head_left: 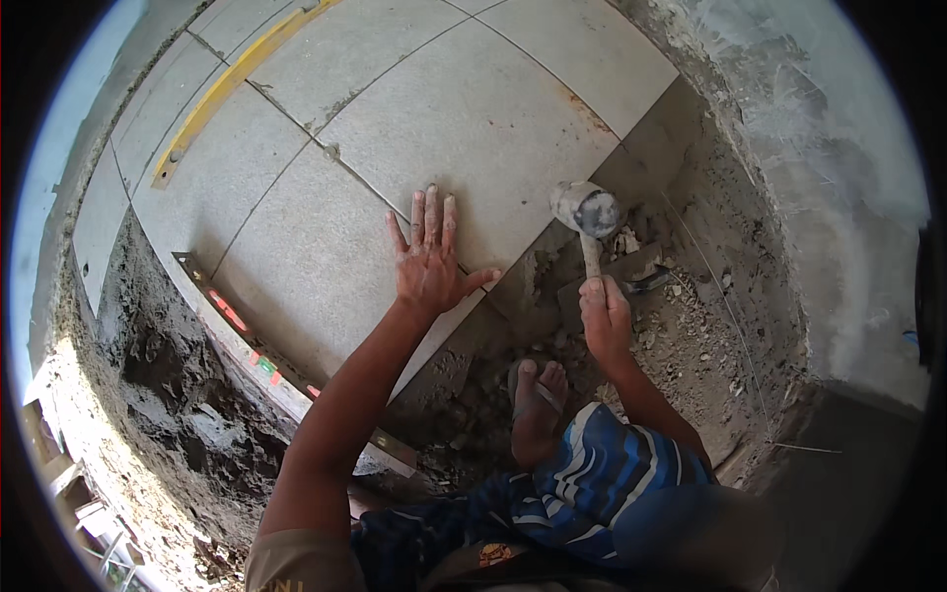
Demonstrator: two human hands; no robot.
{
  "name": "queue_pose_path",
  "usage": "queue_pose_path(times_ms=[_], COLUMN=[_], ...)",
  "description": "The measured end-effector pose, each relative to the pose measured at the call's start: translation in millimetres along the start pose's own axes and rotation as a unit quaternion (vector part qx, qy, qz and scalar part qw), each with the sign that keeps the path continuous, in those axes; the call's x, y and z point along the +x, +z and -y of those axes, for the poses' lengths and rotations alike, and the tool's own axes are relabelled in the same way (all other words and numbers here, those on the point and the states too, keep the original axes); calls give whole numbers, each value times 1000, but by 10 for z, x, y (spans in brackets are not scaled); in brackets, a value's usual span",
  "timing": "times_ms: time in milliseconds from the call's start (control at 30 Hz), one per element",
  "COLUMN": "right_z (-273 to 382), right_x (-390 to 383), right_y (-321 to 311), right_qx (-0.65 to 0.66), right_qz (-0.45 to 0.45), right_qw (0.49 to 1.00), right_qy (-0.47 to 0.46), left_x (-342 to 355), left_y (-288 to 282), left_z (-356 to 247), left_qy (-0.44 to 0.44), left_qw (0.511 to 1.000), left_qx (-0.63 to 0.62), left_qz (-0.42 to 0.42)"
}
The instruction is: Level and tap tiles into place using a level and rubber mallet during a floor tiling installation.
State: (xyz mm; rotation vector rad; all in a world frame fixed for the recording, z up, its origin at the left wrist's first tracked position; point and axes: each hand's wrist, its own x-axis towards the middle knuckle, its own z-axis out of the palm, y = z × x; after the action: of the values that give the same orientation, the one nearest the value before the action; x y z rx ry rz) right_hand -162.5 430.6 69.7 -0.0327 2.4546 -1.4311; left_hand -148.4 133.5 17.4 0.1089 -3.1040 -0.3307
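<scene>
My left hand (pixel 431 252) lies flat on the pale grey floor tiles, fingers spread, across the joint between two of them. Under its fingertips is a large tile (pixel 473 128) with a few brownish smears near its right edge. My right hand (pixel 605 314) is wrapped round the handle of a mallet (pixel 582 207). The mallet's thick, dusty pale head with a dark face is at the tile's right edge; I cannot tell whether it touches. A trowel (pixel 602 286) with a dark handle lies on the ground, partly hidden behind my right hand.
A yellow spirit level (pixel 232 89) rests on the tiles at the far left. Another level (pixel 232 311), with red and green marks, lies along the left tile edge, partly behind my left arm. Rubble (pixel 691 340) and a thin string (pixel 725 296) are at right, beside a grey wall (pixel 838 178). Wet mortar (pixel 158 365) borders the left.
</scene>
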Motion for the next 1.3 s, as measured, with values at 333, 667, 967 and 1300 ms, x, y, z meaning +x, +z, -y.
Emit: queue_pose_path(times_ms=[333,667,967,1300], right_z=[-312,-110,-524,-370], right_x=[104,189,292,492], right_y=[96,-82,-25,-181], right_qx=[-136,-89,-211,-127], right_qz=[-44,-35,-35,-108], right_qw=[986,993,973,974], right_qy=[-80,-63,-82,-153], left_x=[-41,-57,-60,-43], left_y=[114,118,0,74], left_z=[-6,-33,-130,-94], left_qy=[28,55,67,87], left_qw=[1000,998,997,996], left_qx=[-2,32,-2,-32], left_qz=[8,15,41,11])
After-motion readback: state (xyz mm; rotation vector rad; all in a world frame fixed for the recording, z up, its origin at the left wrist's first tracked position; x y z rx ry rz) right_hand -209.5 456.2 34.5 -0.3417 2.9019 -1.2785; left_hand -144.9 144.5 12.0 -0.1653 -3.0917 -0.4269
